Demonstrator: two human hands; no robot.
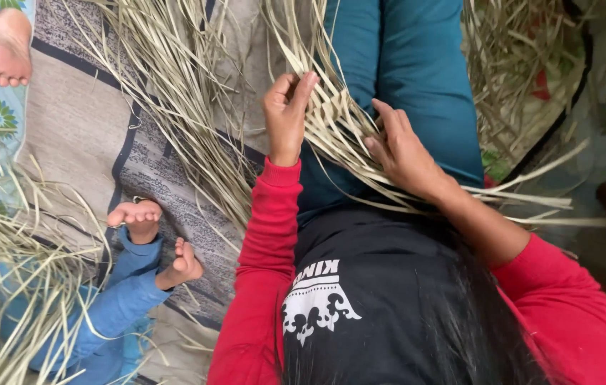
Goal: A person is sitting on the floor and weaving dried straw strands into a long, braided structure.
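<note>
Woven piece [339,125]: pale dry leaf strips, plaited flat at centre, long loose ends fanning outward; lies over the teal-clad lap.
Left hand [286,114]: fingers pinched around upright strips at the plait's left edge.
Right hand [401,150]: fingers spread, pressing flat on the plait.
Floor mat [82,128]: grey, patterned, strewn with loose strips.

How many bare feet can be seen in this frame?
3. One foot is at the top left corner; two small feet in blue trouser legs lie on the mat, left of the red sleeve. Others may be out of frame.

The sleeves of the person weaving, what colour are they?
Red sleeves, clearest in the head view.
</note>
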